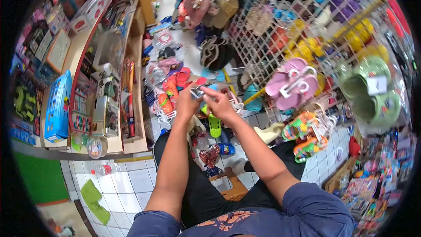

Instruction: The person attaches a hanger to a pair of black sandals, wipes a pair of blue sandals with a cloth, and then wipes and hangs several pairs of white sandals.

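Head view: left hand (187,103) pinches a small shiny item (196,91), too blurred to name; right hand (220,105), fingers partly curled, meets it. Item sits between both hands, above piled footwear (177,79). 1 lime shoe (215,126) lies below. Wire rack (258,0) at right and shelf (134,146) at left flank the pile.

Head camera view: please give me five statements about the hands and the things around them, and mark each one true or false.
1. The left hand and the right hand are close together. True.
2. The bottle stands upright. False: it lies on its side on the tiled floor.
3. The pink sandals are to the right of both hands. True.
4. The bright green piece is on a shelf. False: it is on the tiled floor.
5. The blue package is to the left of both hands. True.
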